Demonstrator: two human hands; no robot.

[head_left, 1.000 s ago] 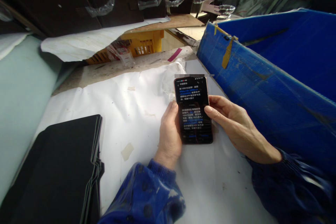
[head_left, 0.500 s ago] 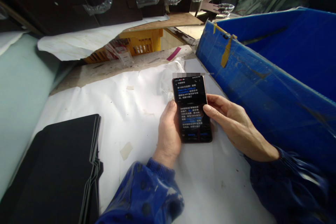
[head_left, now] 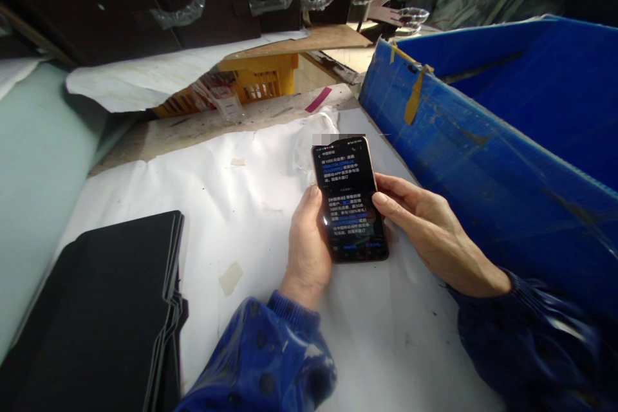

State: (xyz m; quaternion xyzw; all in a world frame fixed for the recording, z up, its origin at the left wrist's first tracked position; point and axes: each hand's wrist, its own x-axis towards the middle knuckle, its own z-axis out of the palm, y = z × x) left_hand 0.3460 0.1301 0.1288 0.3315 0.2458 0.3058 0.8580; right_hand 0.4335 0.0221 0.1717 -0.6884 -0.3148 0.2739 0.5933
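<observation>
A smartphone (head_left: 350, 203) with a dark screen of white and blue text is held above the white-covered table. Wrapped around its left edge and underside is my left hand (head_left: 308, 244), the thumb along the side and the other fingers hidden behind the phone. My right hand (head_left: 429, 225) is at the phone's right edge, its thumb tip against the side and the index finger reaching behind it; those fingertips are partly hidden. Below and left of my hands lies a stack of black sheets (head_left: 106, 296) with notched right edges.
To the right stands a big blue bin (head_left: 463, 122) with yellow tape on its rim. Behind the table are a yellow crate (head_left: 263, 77) and dark brown panels (head_left: 111, 0) with plastic-wrapped handles. A crumpled clear plastic bag (head_left: 304, 148) lies beyond the phone.
The phone has tilted slightly, its top edge leaning more to the left. Both hands keep nearly the same places on it.
</observation>
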